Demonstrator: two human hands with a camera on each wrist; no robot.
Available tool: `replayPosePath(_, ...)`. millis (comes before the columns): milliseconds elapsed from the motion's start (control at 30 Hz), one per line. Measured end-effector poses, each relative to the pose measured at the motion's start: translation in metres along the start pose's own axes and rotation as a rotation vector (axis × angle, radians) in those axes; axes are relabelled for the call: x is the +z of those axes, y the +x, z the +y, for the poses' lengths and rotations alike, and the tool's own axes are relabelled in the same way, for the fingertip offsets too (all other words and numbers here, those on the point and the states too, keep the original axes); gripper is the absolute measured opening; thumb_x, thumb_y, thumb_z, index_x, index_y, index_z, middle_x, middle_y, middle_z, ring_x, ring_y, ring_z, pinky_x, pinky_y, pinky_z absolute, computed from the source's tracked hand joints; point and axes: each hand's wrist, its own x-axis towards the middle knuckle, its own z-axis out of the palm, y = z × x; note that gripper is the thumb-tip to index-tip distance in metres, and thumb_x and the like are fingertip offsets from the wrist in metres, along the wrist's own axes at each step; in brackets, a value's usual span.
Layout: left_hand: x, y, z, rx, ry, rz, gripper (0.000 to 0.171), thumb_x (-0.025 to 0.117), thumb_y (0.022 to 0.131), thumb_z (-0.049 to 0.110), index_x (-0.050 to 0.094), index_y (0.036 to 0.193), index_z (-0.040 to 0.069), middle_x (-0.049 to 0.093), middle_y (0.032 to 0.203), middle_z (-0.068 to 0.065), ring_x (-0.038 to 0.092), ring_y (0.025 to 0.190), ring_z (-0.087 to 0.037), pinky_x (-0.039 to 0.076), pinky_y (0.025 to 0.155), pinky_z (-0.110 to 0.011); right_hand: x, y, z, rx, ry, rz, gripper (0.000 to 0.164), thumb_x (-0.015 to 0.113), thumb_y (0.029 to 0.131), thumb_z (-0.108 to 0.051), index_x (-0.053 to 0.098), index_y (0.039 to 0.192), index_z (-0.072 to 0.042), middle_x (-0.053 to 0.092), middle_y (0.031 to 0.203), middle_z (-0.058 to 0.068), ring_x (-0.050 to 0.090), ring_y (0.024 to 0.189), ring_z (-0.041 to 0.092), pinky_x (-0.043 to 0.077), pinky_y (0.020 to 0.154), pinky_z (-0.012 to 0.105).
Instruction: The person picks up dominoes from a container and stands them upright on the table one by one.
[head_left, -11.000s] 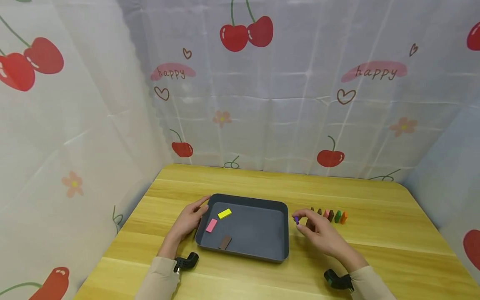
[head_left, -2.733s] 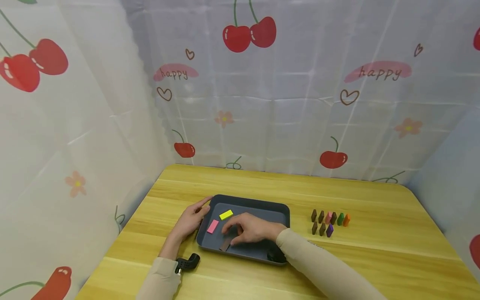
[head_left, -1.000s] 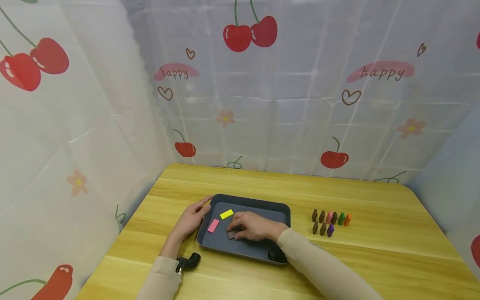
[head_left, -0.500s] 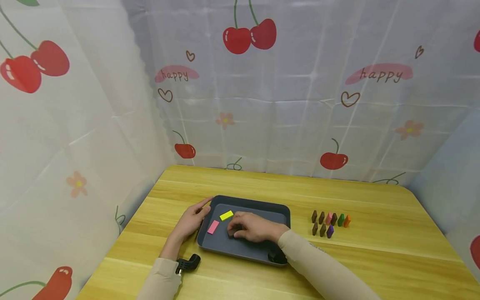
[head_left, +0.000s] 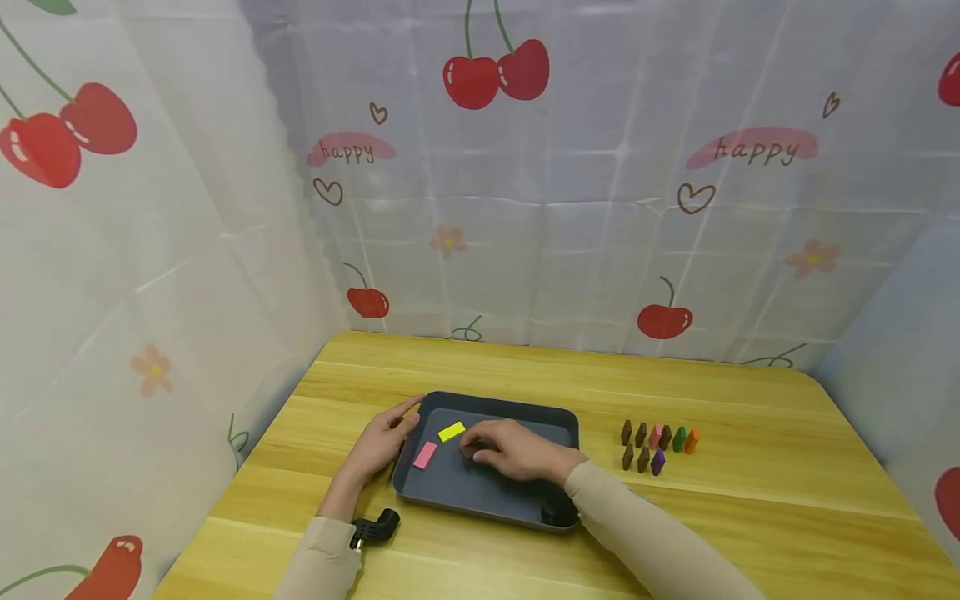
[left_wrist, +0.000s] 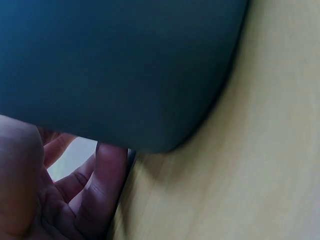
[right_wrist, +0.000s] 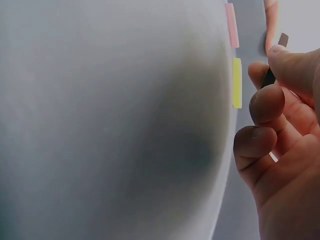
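Note:
In the head view my right hand (head_left: 513, 450) is over the dark grey tray (head_left: 510, 502), its thumb and fingers pinching a brown domino (head_left: 469, 452) that they mostly cover. The right wrist view shows the same brown domino (right_wrist: 283, 40) sticking out past the thumb. Flat on the tray floor lie a yellow domino (head_left: 452, 432) and a pink domino (head_left: 425, 455), both left of that hand. My left hand (head_left: 377, 442) rests against the tray's left side, its fingers extended along the wall near the far corner; the tray's outer wall (left_wrist: 110, 75) fills much of the left wrist view.
Right of the tray, several dominoes stand upright in two rows on the wooden table (head_left: 750, 517); a purple domino (head_left: 657, 462), a green domino (head_left: 679, 439) and an orange domino (head_left: 692, 442) are among them. A cherry-print curtain (head_left: 562, 233) rises behind the table.
My right hand has set the purple domino upright in the front row, then reached into the tray and picked up the flat brown domino. The left hand has stayed at the tray's side.

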Motion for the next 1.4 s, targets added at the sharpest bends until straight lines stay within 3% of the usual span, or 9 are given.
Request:
replayPosePath(100,-0.001,-0.001,0.001,0.007,0.008,-0.005,0.046,0.055,0.109,0.028,0.052,0.154,0.022,0.063,0.093,-0.019,0.054,0.075,-0.023,0.045,0.064,-0.029,-0.003,-0.002,-0.003,0.021,0.036,0.014,0.024,0.059,0.106,-0.02,0.066,0.129,-0.02,0.07,0.121,-0.008,0.063,0.109,0.004,0.053,0.097,0.029)
replayPosePath(300,-0.004,0.0,0.001,0.019,0.025,-0.012,0.043,0.057,0.107,0.036,0.054,0.15,0.036,0.059,0.087,-0.01,0.054,0.074,-0.021,0.046,0.068,-0.031,-0.009,-0.007,-0.008,0.038,0.114,0.051,0.02,0.058,0.107,-0.018,0.062,0.126,-0.016,0.072,0.124,0.0,0.066,0.106,0.013,0.053,0.089,0.027)
replayPosePath(533,-0.005,0.001,0.002,0.031,0.031,-0.015,0.045,0.057,0.106,0.038,0.054,0.151,0.032,0.062,0.092,-0.011,0.056,0.084,-0.021,0.046,0.075,-0.032,-0.015,-0.009,-0.012,0.043,0.183,0.079,0.028,0.056,0.107,-0.016,0.058,0.135,-0.013,0.071,0.127,0.001,0.065,0.116,0.013,0.053,0.09,0.026)
replayPosePath(667,-0.006,0.001,0.002,0.028,0.037,-0.012,0.045,0.057,0.106,0.039,0.054,0.151,0.033,0.063,0.096,-0.01,0.056,0.086,-0.019,0.046,0.075,-0.03,-0.02,-0.012,-0.014,0.043,0.145,0.084,0.036,0.056,0.107,-0.016,0.057,0.143,-0.012,0.07,0.126,-0.003,0.064,0.099,0.01,0.051,0.083,0.024)
replayPosePath(800,-0.006,0.001,0.002,0.023,0.041,-0.015,0.046,0.056,0.107,0.039,0.053,0.152,0.033,0.065,0.102,-0.012,0.057,0.086,-0.019,0.047,0.074,-0.029,-0.023,-0.017,-0.017,0.057,0.124,0.097,0.032,0.057,0.107,-0.016,0.061,0.139,-0.014,0.07,0.126,-0.004,0.056,0.08,0.008,0.048,0.076,0.024)
replayPosePath(933,-0.006,0.002,0.001,0.021,0.028,-0.017,0.045,0.056,0.107,0.038,0.053,0.152,0.032,0.065,0.104,-0.012,0.056,0.086,-0.019,0.046,0.073,-0.029,-0.025,-0.024,-0.019,0.062,0.144,0.11,0.028,0.057,0.107,-0.015,0.062,0.134,-0.018,0.069,0.127,-0.005,0.056,0.08,0.008,0.049,0.077,0.025)
replayPosePath(1167,-0.003,0.0,0.002,0.016,0.0,-0.005,0.045,0.058,0.106,0.035,0.055,0.151,0.029,0.057,0.087,-0.011,0.051,0.072,-0.021,0.043,0.064,-0.03,-0.027,-0.036,-0.021,0.048,0.158,0.134,0.026,0.057,0.107,-0.015,0.061,0.131,-0.023,0.069,0.126,-0.005,0.056,0.079,0.009,0.047,0.073,0.025)
replayPosePath(1300,-0.003,-0.002,0.003,0.018,0.016,0.005,0.045,0.058,0.106,0.036,0.055,0.15,0.03,0.066,0.099,-0.012,0.057,0.084,-0.022,0.046,0.074,-0.032,-0.03,-0.042,-0.022,0.054,0.172,0.15,0.026,0.057,0.107,-0.015,0.061,0.13,-0.024,0.069,0.127,-0.005,0.05,0.069,0.007,0.046,0.069,0.026)
replayPosePath(1400,-0.003,-0.002,0.001,0.019,0.033,0.002,0.045,0.057,0.107,0.036,0.054,0.151,0.031,0.069,0.108,-0.011,0.06,0.092,-0.021,0.047,0.081,-0.032,-0.033,-0.048,-0.022,0.063,0.194,0.157,0.025,0.057,0.107,-0.015,0.06,0.13,-0.023,0.069,0.128,-0.004,0.055,0.071,0.009,0.048,0.069,0.026)
